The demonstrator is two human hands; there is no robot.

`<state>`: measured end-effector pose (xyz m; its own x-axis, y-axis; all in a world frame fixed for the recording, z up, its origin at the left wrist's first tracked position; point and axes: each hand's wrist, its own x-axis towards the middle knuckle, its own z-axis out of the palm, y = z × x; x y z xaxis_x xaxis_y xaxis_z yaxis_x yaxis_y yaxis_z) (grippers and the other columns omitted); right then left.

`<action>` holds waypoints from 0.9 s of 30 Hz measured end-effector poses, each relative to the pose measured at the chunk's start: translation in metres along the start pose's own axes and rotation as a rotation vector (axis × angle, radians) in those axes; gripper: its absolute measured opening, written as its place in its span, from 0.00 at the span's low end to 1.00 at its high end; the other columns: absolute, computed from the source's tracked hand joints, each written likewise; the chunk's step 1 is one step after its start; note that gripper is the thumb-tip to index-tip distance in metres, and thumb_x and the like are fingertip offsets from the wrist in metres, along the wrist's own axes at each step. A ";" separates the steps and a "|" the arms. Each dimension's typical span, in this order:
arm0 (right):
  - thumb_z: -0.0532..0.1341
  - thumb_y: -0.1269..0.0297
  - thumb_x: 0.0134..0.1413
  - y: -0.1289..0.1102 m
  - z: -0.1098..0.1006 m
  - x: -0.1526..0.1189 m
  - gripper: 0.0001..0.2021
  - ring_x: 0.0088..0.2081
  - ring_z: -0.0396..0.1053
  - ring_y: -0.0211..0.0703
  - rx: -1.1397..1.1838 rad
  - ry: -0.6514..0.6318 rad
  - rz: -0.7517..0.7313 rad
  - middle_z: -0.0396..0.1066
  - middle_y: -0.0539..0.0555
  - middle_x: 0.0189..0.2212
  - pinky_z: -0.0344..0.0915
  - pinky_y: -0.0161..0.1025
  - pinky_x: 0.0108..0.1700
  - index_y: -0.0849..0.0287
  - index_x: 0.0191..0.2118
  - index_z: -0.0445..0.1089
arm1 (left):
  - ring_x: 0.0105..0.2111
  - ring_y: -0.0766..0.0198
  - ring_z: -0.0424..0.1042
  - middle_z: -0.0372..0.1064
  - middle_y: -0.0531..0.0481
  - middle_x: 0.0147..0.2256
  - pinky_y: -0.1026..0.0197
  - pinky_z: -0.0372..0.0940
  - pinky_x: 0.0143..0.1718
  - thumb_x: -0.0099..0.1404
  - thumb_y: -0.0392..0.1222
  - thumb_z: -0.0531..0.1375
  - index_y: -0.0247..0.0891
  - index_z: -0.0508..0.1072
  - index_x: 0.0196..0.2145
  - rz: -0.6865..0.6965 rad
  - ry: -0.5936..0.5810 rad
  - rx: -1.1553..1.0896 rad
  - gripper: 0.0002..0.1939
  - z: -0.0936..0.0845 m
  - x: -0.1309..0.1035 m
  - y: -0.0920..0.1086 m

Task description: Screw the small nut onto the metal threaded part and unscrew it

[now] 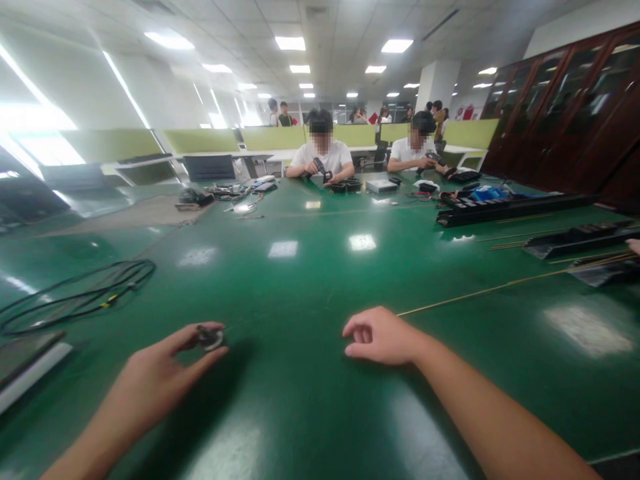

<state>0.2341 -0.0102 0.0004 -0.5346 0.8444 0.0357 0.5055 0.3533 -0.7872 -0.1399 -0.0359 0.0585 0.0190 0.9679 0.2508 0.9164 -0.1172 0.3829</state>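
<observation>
My left hand (155,367) pinches a small dark round part (210,338) with a shiny metallic ring between thumb and fingers, above the green tabletop (285,400). Its exact kind is too small and blurred to tell. To the right, my right hand (377,339) hovers over the table with loosely curled fingers. A gap shows between thumb and forefinger, and I see nothing in it. Just behind the right wrist, a thin yellowish rod (465,297) stretches away to the right; its near end is hidden by the hand.
Black cables (115,280) lie coiled at left, near a flat dark panel (30,367). Black channels (505,210) and more thin rods occupy the right. Two people work across the table, one holding a dark power tool (319,165). A hand (634,246) shows at the right edge.
</observation>
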 end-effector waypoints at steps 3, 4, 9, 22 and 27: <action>0.68 0.58 0.51 0.000 0.000 0.000 0.15 0.27 0.68 0.36 0.014 -0.005 0.008 0.74 0.50 0.28 0.62 0.31 0.30 0.61 0.43 0.76 | 0.39 0.55 0.76 0.77 0.50 0.39 0.57 0.70 0.44 0.56 0.54 0.65 0.43 0.76 0.44 0.145 -0.200 -0.158 0.20 0.027 0.024 0.047; 0.68 0.59 0.51 0.001 0.000 0.000 0.15 0.27 0.68 0.36 0.013 -0.002 0.004 0.74 0.50 0.28 0.62 0.31 0.30 0.61 0.43 0.76 | 0.40 0.56 0.75 0.77 0.49 0.40 0.56 0.70 0.46 0.56 0.52 0.65 0.42 0.76 0.44 0.197 -0.250 -0.230 0.19 0.037 0.028 0.065; 0.66 0.60 0.53 0.003 0.002 0.001 0.11 0.25 0.66 0.35 -0.007 0.023 -0.018 0.71 0.48 0.25 0.60 0.31 0.28 0.61 0.40 0.76 | 0.41 0.59 0.75 0.76 0.48 0.41 0.57 0.69 0.47 0.56 0.40 0.65 0.40 0.76 0.43 0.317 -0.364 -0.563 0.15 0.084 0.030 0.129; 0.64 0.61 0.55 -0.002 0.003 -0.001 0.09 0.24 0.61 0.34 -0.159 0.046 -0.059 0.68 0.47 0.23 0.52 0.31 0.26 0.60 0.28 0.72 | 0.39 0.57 0.76 0.77 0.46 0.38 0.56 0.69 0.47 0.53 0.43 0.70 0.35 0.74 0.41 0.123 -0.557 -0.869 0.19 0.113 0.022 0.124; 0.64 0.54 0.57 -0.006 0.002 -0.002 0.14 0.24 0.60 0.34 -0.147 0.033 -0.050 0.68 0.48 0.23 0.51 0.32 0.26 0.60 0.29 0.73 | 0.38 0.55 0.77 0.77 0.45 0.37 0.54 0.70 0.45 0.50 0.45 0.70 0.34 0.73 0.39 0.040 -0.566 -0.913 0.20 0.112 0.023 0.125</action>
<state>0.2304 -0.0147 0.0038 -0.5404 0.8360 0.0952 0.5734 0.4487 -0.6855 0.0199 -0.0029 0.0125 0.4397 0.8945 -0.0803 0.2700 -0.0464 0.9618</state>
